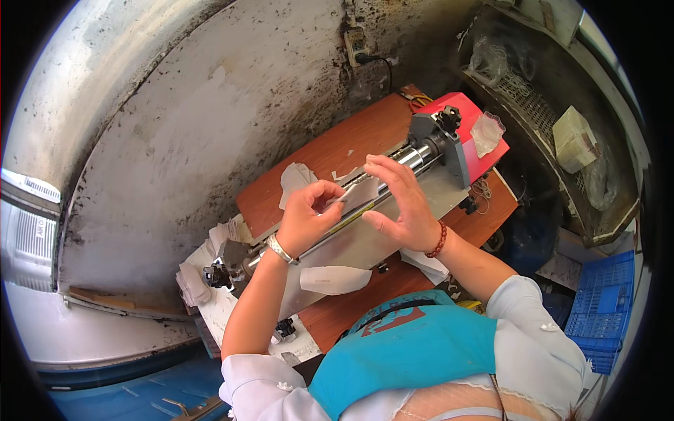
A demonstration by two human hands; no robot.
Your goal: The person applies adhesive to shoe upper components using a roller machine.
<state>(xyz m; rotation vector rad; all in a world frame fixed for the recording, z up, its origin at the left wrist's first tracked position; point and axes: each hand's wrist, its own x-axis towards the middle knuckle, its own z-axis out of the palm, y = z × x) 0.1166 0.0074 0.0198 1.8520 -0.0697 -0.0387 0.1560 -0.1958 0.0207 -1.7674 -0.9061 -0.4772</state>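
Note:
A bench machine with long shiny rollers (pixel 420 156) and a metal front plate (pixel 382 245) lies in front of me. My left hand (pixel 312 216) is over the rollers, with thumb and fingers pinched together on the edge of a thin pale sheet piece (pixel 361 192). My right hand (pixel 404 207) is at the other side of this piece. Its fingers and thumb are spread apart, the fingertips close to the piece's far edge; whether they touch it I cannot tell. Another pale cut piece (pixel 335 280) with a rounded outline rests at the plate's near edge.
The machine's red housing (pixel 484 144) stands at the right end, with a black knob (pixel 447 119). More pale pieces (pixel 298 181) lie behind the rollers, and stacks (pixel 191 283) sit at the left. A stained wall (pixel 210 119) rises behind. A blue crate (pixel 600 305) is at right.

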